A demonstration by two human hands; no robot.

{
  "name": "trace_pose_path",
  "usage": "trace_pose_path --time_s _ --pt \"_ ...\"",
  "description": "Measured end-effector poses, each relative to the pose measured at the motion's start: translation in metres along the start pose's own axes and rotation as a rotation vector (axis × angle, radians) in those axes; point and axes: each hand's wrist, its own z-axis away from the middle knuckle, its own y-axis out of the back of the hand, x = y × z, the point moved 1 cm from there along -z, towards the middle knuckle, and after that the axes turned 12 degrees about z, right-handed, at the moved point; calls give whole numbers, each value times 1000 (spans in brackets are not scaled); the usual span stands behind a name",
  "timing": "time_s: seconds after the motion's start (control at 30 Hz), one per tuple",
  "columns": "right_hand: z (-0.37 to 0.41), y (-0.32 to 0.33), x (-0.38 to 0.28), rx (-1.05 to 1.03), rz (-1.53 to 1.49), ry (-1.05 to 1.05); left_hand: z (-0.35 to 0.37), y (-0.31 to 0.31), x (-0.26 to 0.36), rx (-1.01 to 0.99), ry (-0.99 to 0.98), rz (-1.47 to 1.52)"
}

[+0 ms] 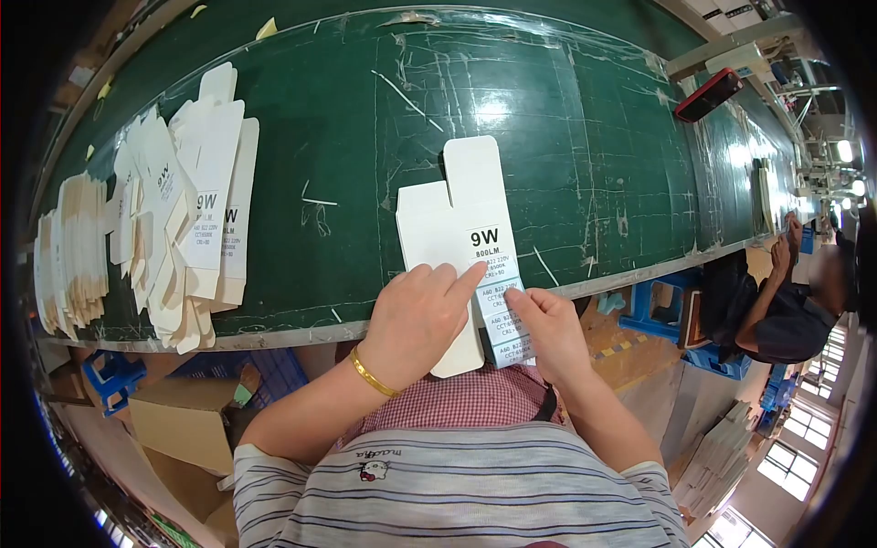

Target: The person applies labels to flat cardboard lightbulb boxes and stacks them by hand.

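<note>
A flat white carton (425, 224) printed "9W 800LM" lies at the near edge of the green worktop (320, 119), its lower end jutting past that edge and its long flap pointing toward the far edge. A pale blue label strip (509, 321), printed with repeated blocks of small text, runs down over the carton's right side — its lower end also hangs beyond the near edge.

The right hand (551, 327) is closed in a pinch, thumb and fingers gripping the strip at its right side. The left hand (418, 310) lies half curled over the carton, its index finger stretched out with the tip at the label just below "800LM"; I cannot tell whether its other fingers grip anything. A gold bracelet (373, 374) circles the left wrist.

Toward the worktop's near left corner sit a loose pile of similar cartons (206, 164) and, farther left, a tight row of cartons (73, 256). Thin white slivers (320, 202) are scattered between the pile and the hands. A red-and-black object (709, 95) rests near the far edge, to the right. Along the near edge, well to the right, a co-worker (795, 315) sits with both arms at the worktop.
</note>
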Motion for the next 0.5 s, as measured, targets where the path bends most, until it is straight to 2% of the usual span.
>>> trace_pose_path --time_s 0.23,0.33,0.43,0.5 --pt "22 24 46 1 285 144 2 -3 1 15 -36 -48" --pt "35 30 56 15 150 149 5 -3 5 5 -90 -139" --pt "42 33 64 12 72 168 -4 -6 2 68 -280 -144" --pt "43 34 70 1 58 199 -11 -12 2 26 -253 -227"
